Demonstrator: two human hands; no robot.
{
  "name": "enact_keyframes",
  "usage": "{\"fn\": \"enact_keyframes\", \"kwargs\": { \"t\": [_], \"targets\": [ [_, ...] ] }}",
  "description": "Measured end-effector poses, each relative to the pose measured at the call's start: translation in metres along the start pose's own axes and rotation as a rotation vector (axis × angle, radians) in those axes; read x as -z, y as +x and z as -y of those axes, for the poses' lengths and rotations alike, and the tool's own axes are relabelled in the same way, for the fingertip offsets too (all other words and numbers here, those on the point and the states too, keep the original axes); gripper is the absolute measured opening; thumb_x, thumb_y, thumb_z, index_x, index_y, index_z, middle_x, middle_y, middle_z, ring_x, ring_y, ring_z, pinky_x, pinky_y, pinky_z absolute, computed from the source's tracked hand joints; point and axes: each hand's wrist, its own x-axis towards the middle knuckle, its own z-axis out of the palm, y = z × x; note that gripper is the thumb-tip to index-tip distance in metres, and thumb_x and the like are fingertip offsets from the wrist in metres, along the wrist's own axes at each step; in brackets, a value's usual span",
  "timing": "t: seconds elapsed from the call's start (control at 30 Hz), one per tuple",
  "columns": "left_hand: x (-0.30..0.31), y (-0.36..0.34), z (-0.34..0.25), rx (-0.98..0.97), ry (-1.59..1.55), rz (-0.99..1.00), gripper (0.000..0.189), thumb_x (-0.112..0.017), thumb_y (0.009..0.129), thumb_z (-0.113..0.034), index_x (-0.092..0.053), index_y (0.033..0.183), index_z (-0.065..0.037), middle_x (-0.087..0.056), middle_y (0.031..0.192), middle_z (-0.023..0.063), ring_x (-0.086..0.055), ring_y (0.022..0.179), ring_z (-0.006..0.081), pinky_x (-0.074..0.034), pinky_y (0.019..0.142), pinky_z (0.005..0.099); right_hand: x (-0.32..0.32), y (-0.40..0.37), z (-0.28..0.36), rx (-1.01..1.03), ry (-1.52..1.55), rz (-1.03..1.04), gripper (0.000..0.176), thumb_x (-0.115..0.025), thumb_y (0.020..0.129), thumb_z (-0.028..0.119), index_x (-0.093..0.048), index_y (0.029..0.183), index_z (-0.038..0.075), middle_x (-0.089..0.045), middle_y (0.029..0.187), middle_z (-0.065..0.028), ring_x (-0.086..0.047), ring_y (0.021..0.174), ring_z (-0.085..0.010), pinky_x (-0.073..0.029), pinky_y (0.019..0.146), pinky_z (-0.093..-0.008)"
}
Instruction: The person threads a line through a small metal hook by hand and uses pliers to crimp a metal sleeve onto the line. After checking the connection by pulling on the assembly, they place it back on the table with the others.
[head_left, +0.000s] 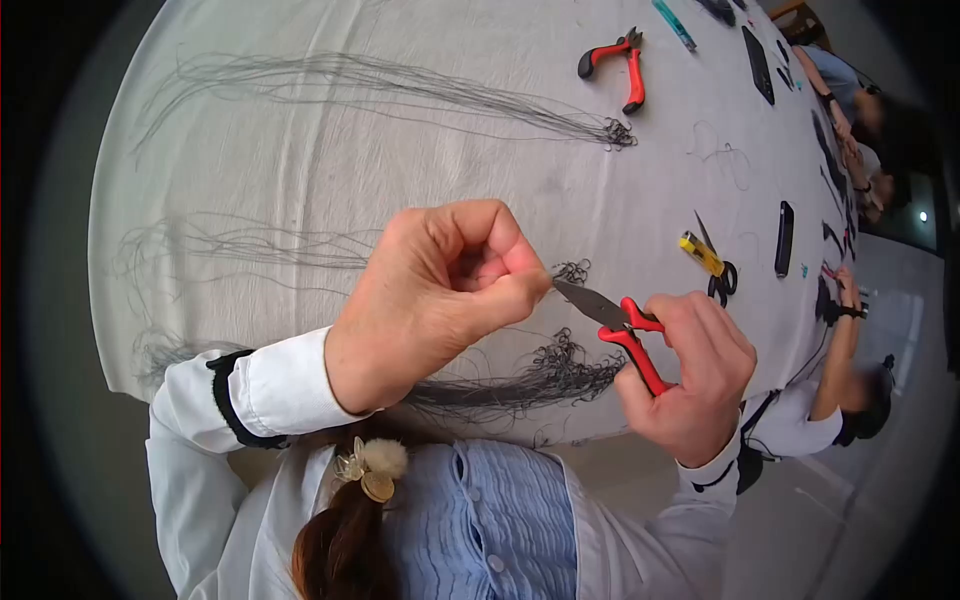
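My left hand is closed in a pinch, thumb against forefinger. What it pinches, if anything, is too small to make out. In my right hand is a pair of red-handled pliers, its dark jaws reaching the left fingertips. Behind the hands lies a bundle of thin dark strands, partly hidden by my left hand, with small curled, hook-like ends. A thicker dark bundle with a tangle of curled ends lies closer to my body.
Another strand bundle stretches across the white cloth. Red-and-black cutters, a yellow lighter, black-handled scissors and a black bar-shaped item lie around it. Other people sit along the right side.
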Motion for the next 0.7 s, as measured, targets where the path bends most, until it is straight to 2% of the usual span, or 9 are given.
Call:
{"fn": "enact_keyframes", "kwargs": {
  "t": [0.1, 0.2, 0.27, 0.4, 0.5, 0.57, 0.6, 0.63, 0.7],
  "targets": [
    [-0.002, 0.002, 0.002, 0.022, -0.024, -0.007, 0.018, -0.063, 0.085, -0.019, -0.055, 0.076, -0.005, -0.052, 0.072, -0.0047, -0.041, 0.063, 0.0026, -0.035, 0.059, 0.0197, -0.002, -0.001, -0.004, -0.005, 0.032, -0.012, 0.030, -0.061, 0.053, 0.002, -0.055, 0.082, 0.004, -0.048, 0.067, -0.0055, -0.045, 0.053, -0.0217, -0.038, 0.046, -0.0320],
    [-0.003, 0.004, -0.001, 0.035, -0.018, 0.015, 0.016, -0.061, 0.087, -0.019, -0.057, 0.080, -0.005, -0.052, 0.071, -0.0050, -0.041, 0.062, 0.0028, -0.035, 0.057, 0.0192, 0.001, 0.000, -0.007, -0.045, 0.135, -0.027, 0.028, -0.060, 0.052, 0.001, -0.054, 0.079, 0.002, -0.046, 0.064, -0.0066, -0.042, 0.050, -0.0215, -0.036, 0.045, -0.0310],
    [-0.003, 0.005, -0.009, 0.120, -0.014, 0.077, 0.019, -0.059, 0.088, -0.020, -0.060, 0.079, -0.004, -0.053, 0.070, -0.0039, -0.041, 0.060, 0.0033, -0.035, 0.055, 0.0196, 0.005, 0.000, -0.009, -0.150, 0.199, 0.034, 0.026, -0.058, 0.051, 0.001, -0.053, 0.077, 0.001, -0.046, 0.062, -0.0080, -0.041, 0.049, -0.0210, -0.035, 0.044, -0.0300],
    [0.006, 0.003, -0.026, 0.255, 0.056, 0.263, 0.023, -0.058, 0.090, -0.022, -0.062, 0.078, -0.002, -0.056, 0.070, -0.0019, -0.040, 0.058, 0.0040, -0.034, 0.053, 0.0203, 0.007, 0.002, -0.013, -0.180, 0.235, -0.019, 0.025, -0.057, 0.051, 0.001, -0.052, 0.076, 0.000, -0.045, 0.060, -0.0086, -0.040, 0.048, -0.0204, -0.034, 0.044, -0.0290],
    [0.007, -0.001, -0.036, 0.164, 0.019, 0.389, 0.031, -0.055, 0.092, -0.026, -0.064, 0.076, -0.002, -0.056, 0.068, 0.0017, -0.042, 0.056, 0.0047, -0.036, 0.052, 0.0200, 0.009, 0.000, -0.014, -0.205, 0.214, 0.003, 0.024, -0.058, 0.053, 0.002, -0.051, 0.076, 0.000, -0.045, 0.060, -0.0087, -0.042, 0.049, -0.0200, -0.035, 0.044, -0.0285],
    [0.008, -0.004, -0.041, -0.116, -0.163, 0.293, 0.033, -0.052, 0.094, -0.030, -0.065, 0.082, -0.002, -0.057, 0.069, 0.0047, -0.046, 0.056, 0.0061, -0.042, 0.053, 0.0201, 0.008, -0.001, -0.012, -0.217, 0.307, 0.045, 0.022, -0.059, 0.054, 0.002, -0.050, 0.075, 0.001, -0.046, 0.060, -0.0091, -0.043, 0.049, -0.0205, -0.036, 0.044, -0.0290],
    [0.012, -0.002, -0.035, -0.224, -0.281, 0.321, 0.033, -0.048, 0.095, -0.032, -0.065, 0.095, -0.004, -0.056, 0.075, 0.0051, -0.047, 0.057, 0.0067, -0.047, 0.056, 0.0209, 0.008, -0.002, -0.010, -0.225, 0.313, 0.032, 0.022, -0.059, 0.054, 0.002, -0.050, 0.075, 0.001, -0.046, 0.060, -0.0091, -0.043, 0.049, -0.0205, -0.036, 0.044, -0.0290],
    [0.019, 0.001, -0.034, -0.274, -0.394, 0.391, 0.031, -0.045, 0.097, -0.032, -0.061, 0.106, -0.008, -0.059, 0.106, 0.0121, -0.060, 0.078, 0.0136, -0.054, 0.068, 0.0250, 0.010, -0.001, -0.009, -0.217, 0.314, 0.050, 0.022, -0.059, 0.054, 0.002, -0.050, 0.074, 0.001, -0.046, 0.061, -0.0092, -0.043, 0.049, -0.0213, -0.036, 0.044, -0.0297],
    [0.013, 0.000, -0.032, -0.347, -0.637, 0.205, 0.031, -0.041, 0.098, -0.032, -0.059, 0.112, -0.012, -0.041, 0.136, 0.0197, -0.050, 0.119, 0.0281, -0.054, 0.083, 0.0316, 0.011, -0.002, -0.008, -0.216, 0.321, 0.063, 0.022, -0.060, 0.055, 0.003, -0.049, 0.073, 0.001, -0.047, 0.061, -0.0093, -0.044, 0.049, -0.0222, -0.036, 0.044, -0.0304]
  ]
}}
